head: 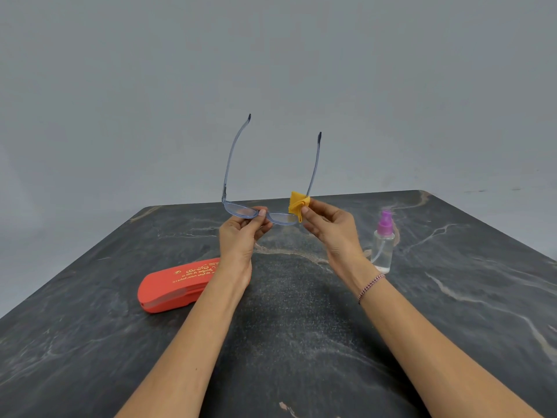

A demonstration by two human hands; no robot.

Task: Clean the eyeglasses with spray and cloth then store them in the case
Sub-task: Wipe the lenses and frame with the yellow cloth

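Both hands are raised over the dark marbled table [301,312], holding the glasses [241,211] in the middle of the frame. The glasses have a pale, see-through blue frame and are held with the lenses low and nearly flat; both temples are unfolded and point up and away toward the grey wall [271,55], ending in dark tips.

The left hand [241,233] has its grip pinched on the frame near the bridge, thumb on top at the inner edge of the lens on the left of the frame, fingers curled underneath.

The right hand [328,227] pinches a small yellow cloth [297,204] between thumb and fingers. The cloth is bunched and folded around the outer end of the lens on the right of the frame, close to the hinge of that temple, so it touches the glasses there. A thin beaded bracelet [371,286] circles the right wrist.

The case [171,289] lies on the table at lower left of centre, behind the left forearm, which covers its far end. It is red-orange with gold lettering on the lid and looks shut.

The spray bottle [382,245] stands upright on the table at right of centre, just beyond the right wrist. It is clear, with a clear liquid, a dip tube and a purple pump top. It stands apart from the hands and well apart from the case.
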